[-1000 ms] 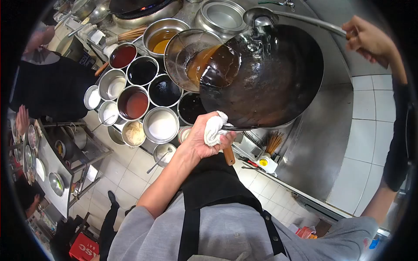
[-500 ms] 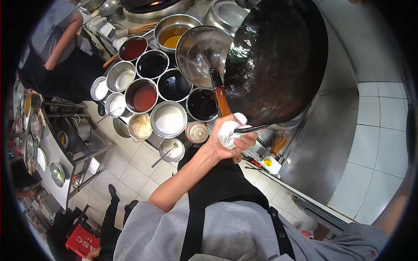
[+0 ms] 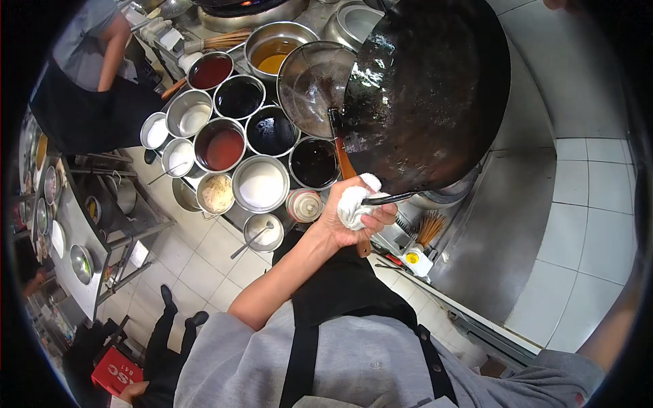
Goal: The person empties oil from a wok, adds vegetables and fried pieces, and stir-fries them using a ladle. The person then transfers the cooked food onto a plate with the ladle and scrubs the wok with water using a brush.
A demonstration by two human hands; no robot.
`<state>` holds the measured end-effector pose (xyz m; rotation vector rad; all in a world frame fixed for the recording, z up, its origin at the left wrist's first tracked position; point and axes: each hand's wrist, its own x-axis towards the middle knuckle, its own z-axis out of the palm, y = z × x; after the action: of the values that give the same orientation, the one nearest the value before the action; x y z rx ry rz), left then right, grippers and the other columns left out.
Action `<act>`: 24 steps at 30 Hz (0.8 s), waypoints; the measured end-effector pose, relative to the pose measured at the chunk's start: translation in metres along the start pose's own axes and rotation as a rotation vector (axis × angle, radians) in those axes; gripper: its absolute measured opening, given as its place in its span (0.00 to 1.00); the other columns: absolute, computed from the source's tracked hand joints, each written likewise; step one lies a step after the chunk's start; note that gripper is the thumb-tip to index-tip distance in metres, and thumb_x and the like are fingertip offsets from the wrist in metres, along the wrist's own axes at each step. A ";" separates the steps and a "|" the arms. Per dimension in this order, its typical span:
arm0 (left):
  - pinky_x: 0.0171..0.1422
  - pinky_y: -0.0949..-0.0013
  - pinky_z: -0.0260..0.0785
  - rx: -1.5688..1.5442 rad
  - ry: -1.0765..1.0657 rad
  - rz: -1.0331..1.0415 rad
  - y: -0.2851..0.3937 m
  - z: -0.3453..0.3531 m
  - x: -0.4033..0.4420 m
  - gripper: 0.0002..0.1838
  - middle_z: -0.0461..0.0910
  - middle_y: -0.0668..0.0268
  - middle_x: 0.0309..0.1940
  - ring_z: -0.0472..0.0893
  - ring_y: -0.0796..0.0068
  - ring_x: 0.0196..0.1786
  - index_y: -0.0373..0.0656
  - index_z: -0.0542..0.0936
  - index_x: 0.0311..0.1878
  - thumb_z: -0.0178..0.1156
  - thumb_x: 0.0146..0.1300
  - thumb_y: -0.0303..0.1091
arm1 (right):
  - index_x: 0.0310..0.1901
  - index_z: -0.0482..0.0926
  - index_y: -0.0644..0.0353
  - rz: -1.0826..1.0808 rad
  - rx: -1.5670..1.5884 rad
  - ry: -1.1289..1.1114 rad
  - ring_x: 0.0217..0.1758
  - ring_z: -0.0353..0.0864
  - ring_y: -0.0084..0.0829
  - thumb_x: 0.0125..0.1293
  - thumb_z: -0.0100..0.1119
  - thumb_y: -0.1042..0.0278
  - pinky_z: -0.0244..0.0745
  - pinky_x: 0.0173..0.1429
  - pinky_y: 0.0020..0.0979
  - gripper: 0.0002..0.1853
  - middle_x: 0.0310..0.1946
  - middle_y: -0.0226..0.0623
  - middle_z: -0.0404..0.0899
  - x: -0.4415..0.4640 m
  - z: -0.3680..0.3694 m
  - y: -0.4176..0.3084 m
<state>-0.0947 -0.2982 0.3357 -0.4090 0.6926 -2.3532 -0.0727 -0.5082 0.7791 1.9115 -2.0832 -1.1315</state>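
Observation:
My left hand [image 3: 340,221] is closed around a folded white cloth [image 3: 354,207] and the dark handle of a large black wok [image 3: 428,95]. The wok is tilted up, its dark, shiny inside facing me. A round metal strainer [image 3: 313,88] with a wooden handle overlaps the wok's left edge. That handle passes through the same hand, its end showing below the fingers. My right forearm [image 3: 615,326] runs up the right edge. Only a dim bit of my right hand [image 3: 561,3] shows at the top right, its fingers not readable.
Several metal pots of dark, red and white seasonings stand left of the wok, including a white-filled pot [image 3: 261,183]. An oil bowl [image 3: 275,54] sits behind them. A bamboo brush [image 3: 430,228] stands at right by the steel counter [image 3: 490,258]. A co-worker [image 3: 95,88] stands at upper left.
The wok and strainer have shifted slightly, with the wok covering a bit more of the strainer. My left hand keeps its hold. The co-worker's arm at upper left has moved.

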 end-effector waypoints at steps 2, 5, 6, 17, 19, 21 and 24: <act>0.24 0.79 0.67 0.001 -0.004 0.007 -0.001 0.000 0.001 0.21 0.69 0.53 0.36 0.70 0.73 0.33 0.30 0.69 0.51 0.56 0.61 0.37 | 0.31 0.77 0.62 0.026 0.003 0.013 0.19 0.73 0.23 0.67 0.63 0.71 0.69 0.22 0.30 0.08 0.19 0.29 0.73 0.003 0.001 -0.001; 0.24 0.79 0.67 -0.003 -0.009 0.010 -0.002 0.000 0.001 0.21 0.70 0.53 0.36 0.70 0.73 0.33 0.30 0.69 0.51 0.56 0.62 0.37 | 0.30 0.77 0.62 0.009 0.010 -0.002 0.19 0.73 0.24 0.67 0.63 0.71 0.69 0.22 0.30 0.08 0.19 0.29 0.73 0.005 0.001 0.003; 0.24 0.79 0.67 -0.005 -0.011 0.010 -0.002 0.000 0.001 0.20 0.70 0.53 0.37 0.70 0.73 0.33 0.30 0.69 0.51 0.56 0.62 0.37 | 0.30 0.77 0.62 0.007 0.025 -0.017 0.19 0.73 0.24 0.67 0.63 0.71 0.69 0.22 0.30 0.08 0.19 0.29 0.73 0.005 0.001 0.003; 0.24 0.78 0.67 0.038 0.042 0.050 0.002 0.000 0.004 0.21 0.71 0.52 0.36 0.70 0.73 0.31 0.29 0.70 0.49 0.55 0.62 0.38 | 0.30 0.77 0.63 -0.047 0.113 -0.019 0.19 0.72 0.25 0.67 0.63 0.74 0.67 0.22 0.30 0.08 0.18 0.29 0.71 0.008 0.010 0.016; 0.25 0.77 0.68 0.079 0.089 0.058 0.010 0.003 0.003 0.20 0.73 0.50 0.36 0.71 0.72 0.31 0.29 0.72 0.46 0.56 0.62 0.39 | 0.30 0.77 0.63 -0.036 0.138 0.031 0.19 0.72 0.25 0.67 0.63 0.74 0.68 0.22 0.30 0.08 0.18 0.30 0.72 0.006 0.020 0.023; 0.25 0.77 0.68 0.205 0.177 0.133 0.019 0.005 0.007 0.18 0.75 0.49 0.36 0.73 0.71 0.30 0.30 0.74 0.43 0.56 0.62 0.39 | 0.34 0.81 0.61 -0.146 0.207 0.251 0.22 0.74 0.25 0.70 0.65 0.65 0.70 0.25 0.30 0.09 0.22 0.33 0.76 0.015 0.054 0.055; 0.24 0.72 0.71 0.425 0.385 0.255 0.018 -0.001 0.021 0.11 0.77 0.55 0.30 0.76 0.69 0.27 0.36 0.75 0.40 0.56 0.64 0.36 | 0.49 0.75 0.65 -0.242 0.355 0.323 0.16 0.71 0.23 0.58 0.60 0.75 0.65 0.16 0.30 0.16 0.25 0.34 0.77 0.075 0.113 0.132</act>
<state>-0.1022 -0.3234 0.3275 0.3085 0.3641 -2.2673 -0.2569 -0.5329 0.7432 2.3669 -2.0129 -0.4517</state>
